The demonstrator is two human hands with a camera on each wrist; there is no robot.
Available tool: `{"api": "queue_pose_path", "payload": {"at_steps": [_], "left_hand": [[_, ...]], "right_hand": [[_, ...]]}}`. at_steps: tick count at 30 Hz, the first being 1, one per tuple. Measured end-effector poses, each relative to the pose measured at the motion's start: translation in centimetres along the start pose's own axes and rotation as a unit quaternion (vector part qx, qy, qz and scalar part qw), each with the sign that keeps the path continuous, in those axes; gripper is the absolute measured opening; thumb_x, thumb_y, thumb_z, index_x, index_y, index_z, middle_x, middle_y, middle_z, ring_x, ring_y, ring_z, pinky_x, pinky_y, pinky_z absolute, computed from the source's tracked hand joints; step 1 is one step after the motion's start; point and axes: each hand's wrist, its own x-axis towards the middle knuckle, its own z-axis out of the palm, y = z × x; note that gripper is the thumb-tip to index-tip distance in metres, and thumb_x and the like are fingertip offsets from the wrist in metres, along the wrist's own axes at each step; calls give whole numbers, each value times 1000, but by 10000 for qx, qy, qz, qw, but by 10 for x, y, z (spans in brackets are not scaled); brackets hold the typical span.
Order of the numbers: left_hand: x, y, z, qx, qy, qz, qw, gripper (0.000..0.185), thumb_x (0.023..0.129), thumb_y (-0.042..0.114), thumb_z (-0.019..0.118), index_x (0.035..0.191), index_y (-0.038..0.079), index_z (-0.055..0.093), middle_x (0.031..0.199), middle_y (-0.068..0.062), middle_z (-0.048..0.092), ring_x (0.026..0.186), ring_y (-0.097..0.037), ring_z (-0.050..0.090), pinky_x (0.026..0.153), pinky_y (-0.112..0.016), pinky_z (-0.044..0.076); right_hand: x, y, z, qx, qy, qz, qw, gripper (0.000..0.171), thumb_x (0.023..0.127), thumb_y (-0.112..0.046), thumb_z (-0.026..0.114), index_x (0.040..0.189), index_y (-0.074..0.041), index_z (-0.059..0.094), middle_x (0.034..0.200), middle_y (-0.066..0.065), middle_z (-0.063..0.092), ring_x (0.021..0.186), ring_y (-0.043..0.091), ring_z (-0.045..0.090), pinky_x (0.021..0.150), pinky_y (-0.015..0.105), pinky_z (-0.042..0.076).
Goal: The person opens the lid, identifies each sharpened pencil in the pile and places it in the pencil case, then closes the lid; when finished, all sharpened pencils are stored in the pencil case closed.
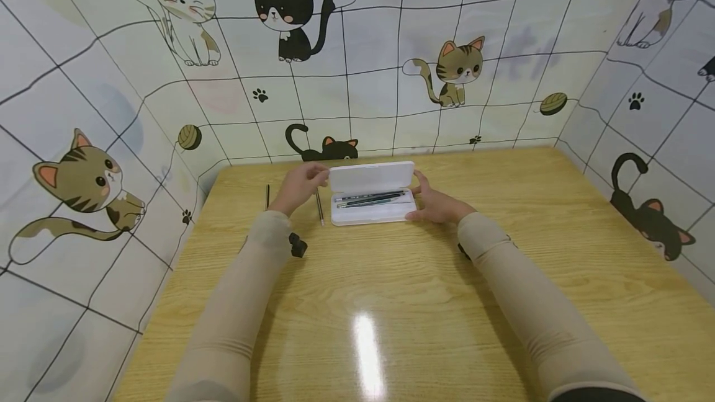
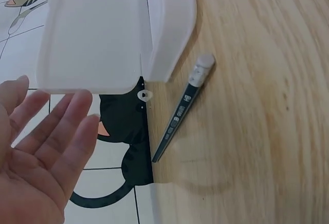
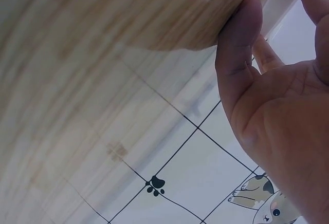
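While the white pencil case [image 1: 372, 193] lies open on the wooden table [image 1: 391, 303], toward the far edge near the cat-patterned wall [image 1: 357, 67], both hands sit at its 2 ends. The case's lid [image 1: 371, 177] stands raised behind the tray, and in the head view about 3 dark pens or pencils [image 1: 371, 198] lie lengthwise inside the tray. The left hand [image 1: 300, 183] is at the lid's left corner; in the left wrist view its fingers [image 2: 56, 131] are straight and spread, just beside the lid's edge, holding nothing, and whether a fingertip touches the lid cannot be told. The right hand [image 1: 434, 202] rests at the tray's right end with its fingers extended along the case; the right wrist view shows an open palm with the thumb [image 3: 237, 54] straight, gripping nothing, and contact with the case is not clear from that view. Just left of the case, a dark pencil with a pale eraser tip [image 2: 182, 108] lies on the table, close to the case's left edge but apart from it. Further left, a 2nd thin dark stick [image 1: 267, 196] lies on the wood, well apart from the case. Both arms wear beige sleeves [image 1: 519, 290].
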Motion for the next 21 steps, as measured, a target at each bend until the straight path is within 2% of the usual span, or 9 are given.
{"api": "queue_pose_path", "payload": {"at_steps": [3, 6, 10, 14, 21], "left_hand": [[1, 4, 1, -54, 75, -128, 9999, 33, 105, 36, 58, 120, 8, 66, 113, -11, 72, 104, -39, 69, 88, -47, 55], [5, 9, 2, 201, 120, -232, 9995, 38, 104, 43, 57, 112, 7, 66, 109, -12, 72, 101, -37, 71, 87, -47, 55], [9, 16, 2, 685, 230, -205, 9972, 38, 102, 45, 59, 99, 7, 64, 104, -12, 73, 96, -34, 73, 76, -42, 52], [12, 19, 2, 806, 239, -263, 9961, 35, 102, 41, 61, 94, 7, 62, 99, -12, 73, 96, -35, 72, 69, -37, 48], [12, 18, 1, 552, 51, -458, 9974, 34, 102, 40, 61, 98, 6, 61, 101, -12, 72, 101, -35, 71, 80, -42, 55]], "right_hand": [[0, -1, 1, -43, 2, -10, 10000, 115, 97, -25, 72, 156, -12, -25, 158, 26, 32, 147, 44, 28, 119, 59, 19], [0, -1, 1, -83, 9, -45, 10000, 115, 97, -25, 72, 156, -10, -25, 158, 27, 32, 146, 45, 29, 119, 59, 19], [-1, -1, 1, -80, 5, -59, 10000, 115, 97, -25, 72, 156, -9, -25, 158, 28, 31, 146, 46, 29, 119, 59, 19], [-2, 0, 1, -24, -37, -56, 10000, 114, 97, -25, 71, 156, -9, -25, 159, 27, 30, 146, 45, 28, 119, 59, 18], [0, 2, 0, -8, -89, 16, 10000, 114, 97, -28, 72, 157, -9, -23, 160, 25, 28, 148, 44, 25, 119, 60, 17]]}}
